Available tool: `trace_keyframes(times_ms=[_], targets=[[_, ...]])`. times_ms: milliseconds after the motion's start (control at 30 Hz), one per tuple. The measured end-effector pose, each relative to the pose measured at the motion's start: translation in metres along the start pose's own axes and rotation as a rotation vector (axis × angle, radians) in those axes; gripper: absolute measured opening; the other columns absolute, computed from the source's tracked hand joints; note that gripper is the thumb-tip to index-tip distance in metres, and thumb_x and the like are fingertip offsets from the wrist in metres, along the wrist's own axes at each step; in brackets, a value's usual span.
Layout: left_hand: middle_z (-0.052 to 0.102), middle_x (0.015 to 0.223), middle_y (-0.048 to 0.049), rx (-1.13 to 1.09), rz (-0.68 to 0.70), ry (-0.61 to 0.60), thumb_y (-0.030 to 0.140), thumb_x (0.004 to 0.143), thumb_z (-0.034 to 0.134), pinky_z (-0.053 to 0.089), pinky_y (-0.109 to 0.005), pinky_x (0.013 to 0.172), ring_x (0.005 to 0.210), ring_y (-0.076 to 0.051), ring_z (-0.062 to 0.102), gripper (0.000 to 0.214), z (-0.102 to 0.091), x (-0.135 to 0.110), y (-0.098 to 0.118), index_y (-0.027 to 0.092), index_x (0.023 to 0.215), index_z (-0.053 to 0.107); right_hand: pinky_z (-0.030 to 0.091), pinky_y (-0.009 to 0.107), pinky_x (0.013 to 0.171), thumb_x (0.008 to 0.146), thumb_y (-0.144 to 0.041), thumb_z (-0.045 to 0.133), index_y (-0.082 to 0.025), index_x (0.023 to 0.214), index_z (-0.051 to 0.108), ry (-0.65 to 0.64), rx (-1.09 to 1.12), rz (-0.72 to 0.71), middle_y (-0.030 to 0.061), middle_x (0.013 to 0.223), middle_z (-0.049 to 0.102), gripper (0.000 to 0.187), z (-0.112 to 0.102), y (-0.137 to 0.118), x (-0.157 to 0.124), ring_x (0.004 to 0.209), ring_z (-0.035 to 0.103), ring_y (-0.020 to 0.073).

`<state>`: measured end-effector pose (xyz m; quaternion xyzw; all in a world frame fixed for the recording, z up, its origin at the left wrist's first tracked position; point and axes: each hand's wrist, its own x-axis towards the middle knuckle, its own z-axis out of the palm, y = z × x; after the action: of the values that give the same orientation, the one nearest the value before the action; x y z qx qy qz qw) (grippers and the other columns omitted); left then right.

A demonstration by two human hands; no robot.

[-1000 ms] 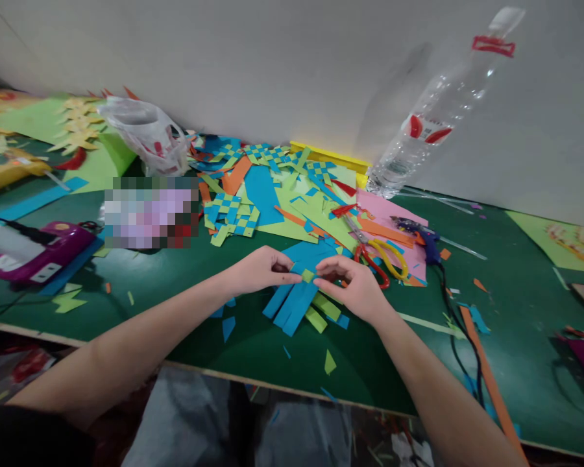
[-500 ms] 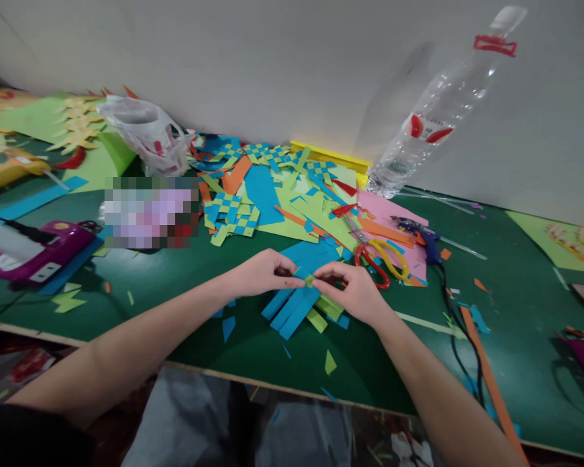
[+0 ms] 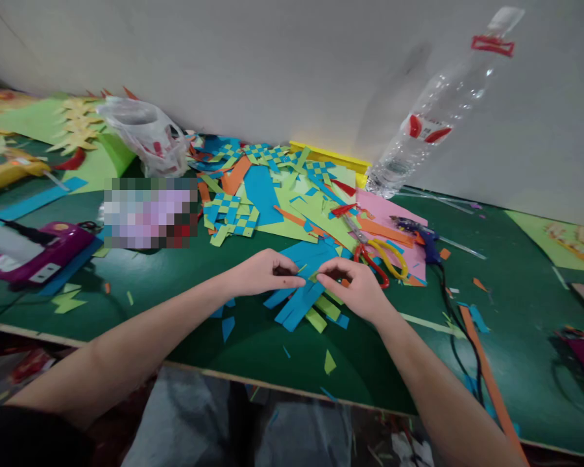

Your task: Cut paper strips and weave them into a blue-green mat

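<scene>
Blue paper [image 3: 296, 308] cut into strips fans out under my hands at the middle of the table. My left hand [image 3: 267, 272] is closed at its left side, thumb and fingers pinching the strips. From the right, my right hand [image 3: 353, 287] pinches a narrow green paper strip [image 3: 313, 277] that crosses the blue ones. More green strips [image 3: 316, 320] lie beneath and stick out at the lower right. The exact hold of the left fingertips is partly hidden. Scissors [image 3: 370, 250] with red and yellow handles lie just beyond my right hand.
Woven blue-and-green paper pieces [image 3: 231, 214] and cut sheets cover the back. A clear plastic bottle [image 3: 428, 123] stands at the right rear, a blue glue gun [image 3: 431, 248] nearer. A plastic bag [image 3: 143, 133], a purple power strip [image 3: 43, 253] and a yellow glue gun [image 3: 14, 174] are left.
The blue strips have turned and shifted slightly under my hands. My right fingertips have moved a little to the right, and the green square between the hands shows less.
</scene>
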<state>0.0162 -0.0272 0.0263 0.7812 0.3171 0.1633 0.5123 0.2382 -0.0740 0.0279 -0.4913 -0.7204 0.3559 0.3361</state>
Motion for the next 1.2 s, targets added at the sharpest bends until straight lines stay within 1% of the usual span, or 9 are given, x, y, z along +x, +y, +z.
trace_keyframes(times_ms=[200, 300, 433, 533, 600, 733, 867, 1000, 1200], targets=[[0.020, 0.055, 0.0052, 0.090, 0.016, -0.014, 0.051, 0.087, 0.049, 0.018, -0.023, 0.047, 0.052, -0.007, 0.022, 0.051, 0.001, 0.000, -0.003, 0.017, 0.055, 0.030, 0.048, 0.023, 0.064, 0.082, -0.029, 0.063, -0.018, 0.081, 0.065, 0.015, 0.037, 0.032, 0.0000, 0.076, 0.067, 0.011, -0.001, 0.000, 0.001, 0.067, 0.060, 0.0118], [0.022, 0.054, 0.0054, 0.177, 0.058, 0.010, 0.052, 0.086, 0.051, 0.020, -0.023, 0.048, 0.051, -0.007, 0.024, 0.052, 0.002, -0.001, -0.004, 0.017, 0.054, 0.029, 0.047, 0.023, 0.063, 0.081, -0.030, 0.064, -0.018, 0.080, 0.065, 0.007, 0.084, 0.049, 0.0000, 0.076, 0.067, 0.012, -0.003, 0.001, 0.002, 0.068, 0.060, 0.0117], [0.041, 0.053, 0.0033, 0.266, 0.051, 0.110, 0.052, 0.092, 0.039, 0.025, -0.023, 0.049, 0.051, -0.009, 0.037, 0.051, 0.002, -0.003, -0.001, 0.016, 0.057, 0.046, 0.045, 0.024, 0.059, 0.080, -0.035, 0.066, -0.019, 0.080, 0.067, -0.034, 0.129, 0.089, 0.0005, 0.075, 0.067, 0.017, -0.008, 0.004, 0.004, 0.063, 0.056, 0.0113], [0.065, 0.073, -0.0029, 0.351, 0.015, 0.226, 0.048, 0.097, 0.031, 0.037, -0.024, 0.060, 0.066, -0.015, 0.058, 0.051, 0.000, -0.004, 0.001, 0.016, 0.076, 0.065, 0.043, 0.024, 0.055, 0.079, -0.040, 0.068, -0.018, 0.081, 0.069, -0.058, 0.148, 0.129, 0.0016, 0.072, 0.067, 0.022, -0.011, 0.005, 0.004, 0.060, 0.054, 0.0116], [0.071, 0.087, -0.0054, 0.448, 0.034, 0.284, 0.045, 0.096, 0.035, 0.042, -0.026, 0.071, 0.081, -0.018, 0.063, 0.045, -0.002, -0.004, 0.000, 0.018, 0.088, 0.070, 0.043, 0.024, 0.055, 0.078, -0.040, 0.069, -0.018, 0.080, 0.069, -0.077, 0.189, 0.145, 0.0021, 0.072, 0.067, 0.023, -0.013, 0.005, 0.004, 0.060, 0.055, 0.0118], [0.071, 0.093, -0.0060, 0.608, 0.147, 0.363, 0.039, 0.090, 0.053, 0.046, -0.028, 0.078, 0.091, -0.020, 0.062, 0.027, -0.004, -0.002, -0.009, 0.019, 0.095, 0.070, 0.046, 0.024, 0.060, 0.076, -0.038, 0.072, -0.018, 0.081, 0.070, -0.173, 0.326, 0.152, 0.0024, 0.073, 0.068, 0.021, -0.019, 0.007, 0.003, 0.064, 0.059, 0.0121], [0.069, 0.103, -0.0079, 0.644, 0.313, 0.255, 0.035, 0.088, 0.059, 0.046, -0.032, 0.088, 0.097, -0.020, 0.060, 0.024, -0.004, 0.001, -0.016, 0.017, 0.101, 0.067, 0.047, 0.025, 0.064, 0.073, -0.035, 0.076, -0.017, 0.079, 0.071, -0.271, 0.427, 0.118, 0.0037, 0.077, 0.069, 0.020, -0.026, 0.013, 0.002, 0.068, 0.060, 0.0128], [0.065, 0.113, -0.0084, 0.693, 0.341, 0.111, 0.041, 0.085, 0.062, 0.044, -0.034, 0.091, 0.104, -0.022, 0.058, 0.031, -0.002, 0.001, -0.015, 0.020, 0.107, 0.066, 0.046, 0.027, 0.064, 0.071, -0.035, 0.077, -0.015, 0.076, 0.070, -0.337, 0.516, 0.104, 0.0054, 0.079, 0.069, 0.022, -0.029, 0.018, 0.001, 0.068, 0.060, 0.0137], [0.061, 0.122, -0.0104, 0.702, 0.409, -0.012, 0.043, 0.085, 0.062, 0.039, -0.040, 0.098, 0.117, -0.026, 0.052, 0.036, 0.002, -0.003, -0.009, 0.023, 0.115, 0.062, 0.045, 0.026, 0.063, 0.071, -0.035, 0.077, -0.017, 0.078, 0.071, -0.293, 0.491, 0.122, 0.0039, 0.079, 0.068, 0.021, -0.029, 0.019, 0.001, 0.069, 0.058, 0.0128]])
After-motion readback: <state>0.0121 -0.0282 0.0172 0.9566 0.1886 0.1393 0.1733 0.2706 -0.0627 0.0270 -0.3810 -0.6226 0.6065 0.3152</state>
